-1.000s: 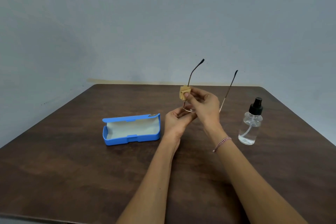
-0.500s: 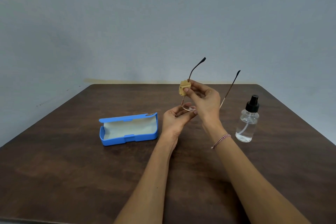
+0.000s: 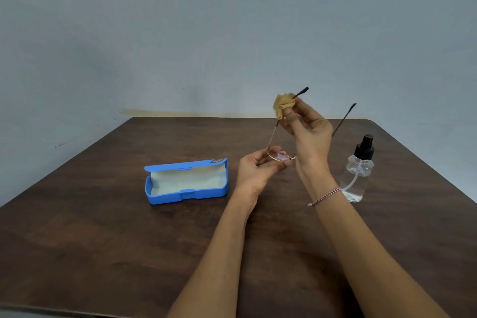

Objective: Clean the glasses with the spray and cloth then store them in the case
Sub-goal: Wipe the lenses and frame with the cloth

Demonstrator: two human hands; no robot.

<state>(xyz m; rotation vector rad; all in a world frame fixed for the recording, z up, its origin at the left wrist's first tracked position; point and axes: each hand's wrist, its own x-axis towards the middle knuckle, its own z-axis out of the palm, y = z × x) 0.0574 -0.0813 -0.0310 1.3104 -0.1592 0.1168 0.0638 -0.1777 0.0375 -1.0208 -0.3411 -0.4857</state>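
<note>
Glasses pinched at the frame by left hand for steadiness — right hand clamps cloth round one temple, likely to wipe it.

One wide-angle view only, worn on the person's head, looks forward and down across the dark table — its near edge at the bottom of the frame, its far edge against the grey wall — from close above.

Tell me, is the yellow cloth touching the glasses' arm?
Touching. The head view shows the right hand pinching the cloth around one arm of the glasses, which runs into the folds and out at its dark tip.
</note>
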